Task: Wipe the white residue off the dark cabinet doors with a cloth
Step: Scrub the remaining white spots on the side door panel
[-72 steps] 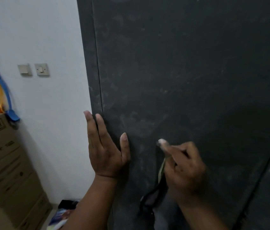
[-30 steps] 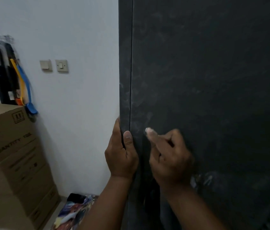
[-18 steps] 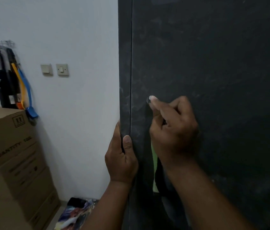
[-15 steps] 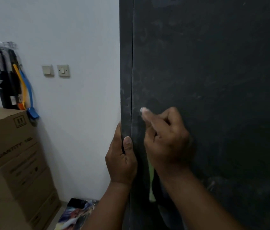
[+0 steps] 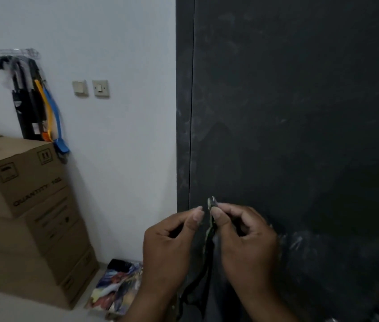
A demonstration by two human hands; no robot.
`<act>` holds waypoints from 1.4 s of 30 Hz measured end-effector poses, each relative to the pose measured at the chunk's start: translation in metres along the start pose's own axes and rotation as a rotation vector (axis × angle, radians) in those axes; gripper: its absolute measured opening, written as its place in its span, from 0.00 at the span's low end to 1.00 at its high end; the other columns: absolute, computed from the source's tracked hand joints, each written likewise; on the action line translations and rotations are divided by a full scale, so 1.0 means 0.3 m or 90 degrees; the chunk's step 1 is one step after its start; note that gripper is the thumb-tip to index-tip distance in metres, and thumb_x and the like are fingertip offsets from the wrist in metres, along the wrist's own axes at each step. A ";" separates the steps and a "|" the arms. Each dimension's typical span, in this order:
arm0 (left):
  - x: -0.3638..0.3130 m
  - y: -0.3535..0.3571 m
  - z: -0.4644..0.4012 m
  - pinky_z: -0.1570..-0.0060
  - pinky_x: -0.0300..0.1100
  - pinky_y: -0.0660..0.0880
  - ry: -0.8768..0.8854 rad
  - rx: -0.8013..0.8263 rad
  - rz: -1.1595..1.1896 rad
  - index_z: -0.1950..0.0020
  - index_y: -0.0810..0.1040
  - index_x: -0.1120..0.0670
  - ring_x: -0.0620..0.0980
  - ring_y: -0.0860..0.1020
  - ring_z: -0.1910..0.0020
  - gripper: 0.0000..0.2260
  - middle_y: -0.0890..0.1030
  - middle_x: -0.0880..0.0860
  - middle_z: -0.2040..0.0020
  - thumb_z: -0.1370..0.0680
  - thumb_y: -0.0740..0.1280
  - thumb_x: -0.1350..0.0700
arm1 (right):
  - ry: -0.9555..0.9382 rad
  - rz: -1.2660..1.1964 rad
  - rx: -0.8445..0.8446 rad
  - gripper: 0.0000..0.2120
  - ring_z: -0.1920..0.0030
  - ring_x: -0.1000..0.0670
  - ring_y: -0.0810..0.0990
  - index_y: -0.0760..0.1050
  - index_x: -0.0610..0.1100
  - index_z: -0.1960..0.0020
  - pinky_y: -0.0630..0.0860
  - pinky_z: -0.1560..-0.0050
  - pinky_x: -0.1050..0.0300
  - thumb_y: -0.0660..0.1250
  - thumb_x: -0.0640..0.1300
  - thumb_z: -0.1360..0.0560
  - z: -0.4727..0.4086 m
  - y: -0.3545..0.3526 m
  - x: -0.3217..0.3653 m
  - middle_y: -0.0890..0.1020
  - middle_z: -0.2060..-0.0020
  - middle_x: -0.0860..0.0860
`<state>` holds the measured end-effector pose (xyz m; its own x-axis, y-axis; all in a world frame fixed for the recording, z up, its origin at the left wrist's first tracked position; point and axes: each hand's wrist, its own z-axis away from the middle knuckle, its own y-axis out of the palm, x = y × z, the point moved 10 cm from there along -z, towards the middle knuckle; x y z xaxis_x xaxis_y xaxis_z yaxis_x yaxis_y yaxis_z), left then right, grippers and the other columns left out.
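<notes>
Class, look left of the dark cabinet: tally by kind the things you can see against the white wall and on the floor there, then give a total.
Cardboard boxes: 2 clearly; a third corner shows at the edge
Wall switch plates: 2
Bundle of hanging tools: 1
Colourful cloth heap on the floor: 1
Total: 6

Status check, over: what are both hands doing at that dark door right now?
Right hand pinching the cloth, off the cabinet door. Left hand beside it, fingers curled, empty. White residue remains lower right. Nothing blocking.
</notes>
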<state>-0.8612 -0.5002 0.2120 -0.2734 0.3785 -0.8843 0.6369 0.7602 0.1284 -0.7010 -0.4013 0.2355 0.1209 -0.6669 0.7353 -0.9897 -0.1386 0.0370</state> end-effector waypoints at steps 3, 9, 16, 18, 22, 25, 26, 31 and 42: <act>-0.045 0.035 0.033 0.51 0.29 0.79 -0.008 0.035 0.044 0.50 0.88 0.41 0.40 0.86 0.48 0.08 0.88 0.43 0.51 0.28 0.74 0.51 | 0.014 -0.058 0.060 0.12 0.51 0.54 0.86 0.85 0.56 0.52 0.80 0.51 0.64 0.74 0.38 0.23 0.013 0.036 0.039 0.86 0.55 0.58; -0.092 0.002 0.028 0.53 0.30 0.80 -0.019 -0.024 0.093 0.52 0.89 0.39 0.42 0.87 0.50 0.11 0.88 0.45 0.52 0.32 0.77 0.51 | -0.015 -0.037 0.255 0.13 0.46 0.54 0.84 0.86 0.52 0.46 0.80 0.45 0.61 0.69 0.36 0.21 -0.024 0.089 0.109 0.85 0.50 0.58; -0.330 -0.100 -0.144 0.53 0.32 0.80 0.207 -0.239 -0.106 0.49 0.87 0.43 0.39 0.85 0.55 0.09 0.87 0.42 0.56 0.25 0.79 0.55 | -0.398 0.383 -0.035 0.12 0.39 0.40 0.75 0.85 0.49 0.43 0.73 0.43 0.39 0.73 0.45 0.25 -0.266 -0.038 0.331 0.81 0.41 0.47; -0.416 -0.074 -0.216 0.53 0.36 0.80 0.300 -0.259 -0.187 0.46 0.88 0.51 0.43 0.83 0.55 0.07 0.85 0.47 0.55 0.23 0.77 0.57 | -0.440 0.457 -0.077 0.13 0.34 0.41 0.70 0.84 0.50 0.39 0.70 0.40 0.40 0.73 0.47 0.24 -0.313 -0.043 0.332 0.79 0.36 0.46; -0.431 0.003 -0.220 0.57 0.40 0.77 0.472 -0.284 -0.325 0.46 0.88 0.60 0.51 0.79 0.59 0.05 0.82 0.57 0.56 0.21 0.76 0.61 | -0.529 0.554 -0.097 0.17 0.27 0.43 0.66 0.80 0.52 0.31 0.65 0.32 0.42 0.68 0.51 0.19 -0.314 -0.015 0.274 0.69 0.29 0.49; -0.301 0.006 -0.136 0.55 0.34 0.75 0.507 -0.264 -0.358 0.46 0.88 0.60 0.51 0.79 0.60 0.06 0.81 0.56 0.56 0.21 0.75 0.61 | -0.563 0.583 -0.130 0.20 0.25 0.42 0.67 0.76 0.52 0.27 0.64 0.29 0.42 0.66 0.52 0.19 -0.305 -0.005 0.248 0.71 0.26 0.47; -0.246 -0.002 -0.110 0.54 0.32 0.74 0.493 -0.250 -0.360 0.46 0.88 0.60 0.50 0.79 0.60 0.06 0.82 0.56 0.56 0.21 0.75 0.61 | -0.568 0.583 -0.136 0.21 0.24 0.42 0.67 0.75 0.52 0.27 0.64 0.28 0.43 0.65 0.52 0.19 -0.305 -0.004 0.245 0.72 0.26 0.46; -0.166 -0.018 -0.088 0.56 0.31 0.74 0.432 -0.213 -0.339 0.47 0.87 0.60 0.48 0.79 0.61 0.07 0.83 0.54 0.57 0.25 0.77 0.65 | -0.576 0.594 -0.147 0.23 0.24 0.41 0.68 0.75 0.51 0.26 0.66 0.28 0.42 0.64 0.53 0.20 -0.296 -0.006 0.247 0.73 0.25 0.45; -0.400 0.056 -0.205 0.59 0.36 0.74 0.508 -0.225 -0.324 0.49 0.87 0.60 0.49 0.77 0.61 0.04 0.80 0.54 0.57 0.21 0.76 0.60 | -0.577 0.584 -0.152 0.23 0.24 0.41 0.68 0.75 0.51 0.26 0.67 0.28 0.42 0.64 0.53 0.20 -0.295 -0.008 0.245 0.72 0.25 0.46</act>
<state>-0.8621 -0.5002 0.3478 -0.9382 0.1091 -0.3286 0.0947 0.9937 0.0596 -0.6965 -0.3853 0.3492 -0.6833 -0.7139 -0.1529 -0.7171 0.6956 -0.0430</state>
